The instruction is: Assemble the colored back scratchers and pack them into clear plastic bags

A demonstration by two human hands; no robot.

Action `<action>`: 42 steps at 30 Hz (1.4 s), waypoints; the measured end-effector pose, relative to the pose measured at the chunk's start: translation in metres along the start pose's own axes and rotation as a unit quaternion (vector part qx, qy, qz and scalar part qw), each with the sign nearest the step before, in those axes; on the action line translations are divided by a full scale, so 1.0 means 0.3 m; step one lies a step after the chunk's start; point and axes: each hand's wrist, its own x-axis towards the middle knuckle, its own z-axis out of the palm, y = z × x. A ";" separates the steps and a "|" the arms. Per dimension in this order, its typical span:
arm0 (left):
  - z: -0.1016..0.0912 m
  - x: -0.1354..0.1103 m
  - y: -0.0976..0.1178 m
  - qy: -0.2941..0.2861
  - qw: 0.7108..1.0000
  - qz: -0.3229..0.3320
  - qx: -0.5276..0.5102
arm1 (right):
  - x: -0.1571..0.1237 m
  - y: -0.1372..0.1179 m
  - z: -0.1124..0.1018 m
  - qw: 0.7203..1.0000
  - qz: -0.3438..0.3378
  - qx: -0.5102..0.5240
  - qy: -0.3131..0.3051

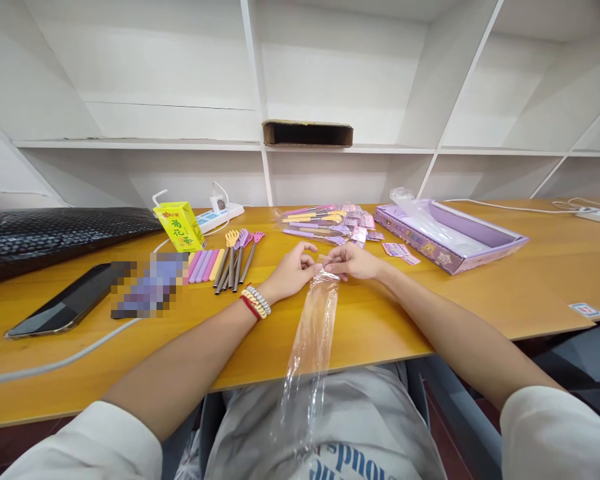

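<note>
A long clear plastic bag [313, 327] hangs from my hands over the table's front edge toward my lap. My left hand [296, 270] pinches the bag's upper end on its left side. Close beside it, my right hand [351, 261] is closed on the same end. Left of my hands lie several small hand-shaped scratchers [237, 257] with metal rods and yellow, purple and pink heads. Next to them is a row of pink, purple and yellow handle sleeves [207, 265]. Beyond my hands, bagged scratchers [317, 223] with pink cards are piled up.
A purple open box [450, 257] with clear bags in it stands at right, small pink cards [400, 251] near it. A yellow drink carton [180, 227], a power strip [220, 217], a phone [63, 300] and a white cable [87, 350] are at left. White shelves rise behind.
</note>
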 end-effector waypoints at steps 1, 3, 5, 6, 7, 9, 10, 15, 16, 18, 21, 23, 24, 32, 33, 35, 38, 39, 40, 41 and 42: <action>0.000 0.000 0.001 0.002 1.000 -0.008 0.007 | 0.000 0.004 -0.003 1.000 -0.001 -0.007 0.002; 0.000 0.000 0.004 0.003 0.999 -0.019 0.043 | 0.001 0.011 -0.004 1.000 -0.001 -0.013 0.008; -0.001 0.003 0.006 -0.003 0.995 -0.013 0.101 | 0.002 0.014 0.001 1.000 -0.004 -0.014 0.015; -0.003 0.005 0.006 -0.007 0.992 -0.005 0.128 | 0.002 0.014 0.005 1.000 -0.008 -0.015 0.021; -0.005 0.007 0.007 -0.008 0.988 0.005 0.151 | 0.002 0.013 0.008 0.999 -0.012 -0.017 0.030; -0.010 0.011 0.007 0.001 0.984 0.016 0.176 | 0.002 0.007 0.013 0.998 -0.019 -0.021 0.056; -0.012 0.013 0.007 0.013 0.983 0.018 0.180 | 0.002 0.004 0.014 0.997 -0.020 -0.022 0.071; -0.023 0.015 0.007 0.083 0.982 0.018 0.170 | 0.004 0.005 0.003 0.998 0.004 0.004 0.070; -0.025 0.015 0.007 0.098 0.981 0.015 0.169 | 0.005 0.008 0.000 0.998 0.011 0.013 0.061; -0.030 0.016 0.007 0.145 0.973 0.003 0.182 | 0.005 0.014 -0.007 0.998 0.017 0.032 0.053; -0.047 0.019 0.009 0.256 0.935 -0.030 0.245 | -0.007 0.006 -0.016 0.997 0.035 0.054 0.033; -0.064 0.020 0.012 0.321 0.899 -0.053 0.293 | -0.022 -0.010 -0.020 0.998 0.052 0.033 0.005; -0.073 0.020 0.014 0.344 0.885 -0.061 0.309 | -0.031 -0.020 -0.021 0.999 0.052 0.001 -0.004; -0.113 0.028 0.024 0.412 0.856 -0.074 0.304 | -0.050 -0.059 0.014 0.944 -0.068 -0.322 0.028; -0.116 0.028 0.024 0.419 0.855 -0.070 0.297 | -0.046 -0.061 0.012 0.933 -0.080 -0.347 0.041; -0.117 0.026 0.022 0.411 0.867 -0.043 0.279 | -0.045 -0.067 -0.017 0.911 -0.101 -0.390 0.083; -0.099 0.017 0.022 0.354 0.896 -0.014 0.268 | -0.077 -0.074 -0.128 0.867 -0.102 -0.447 0.198; -0.089 0.014 0.022 0.327 0.904 -0.018 0.275 | -0.100 -0.073 -0.181 0.846 -0.090 -0.463 0.248; -0.076 0.010 0.023 0.296 0.911 -0.026 0.285 | -0.129 -0.068 -0.237 0.821 -0.072 -0.472 0.312; -0.064 0.008 0.023 0.262 0.917 -0.036 0.298 | -0.162 -0.059 -0.295 0.788 -0.054 -0.476 0.386; -0.052 0.006 0.024 0.228 0.922 -0.044 0.311 | -0.198 -0.046 -0.352 0.746 -0.036 -0.478 0.462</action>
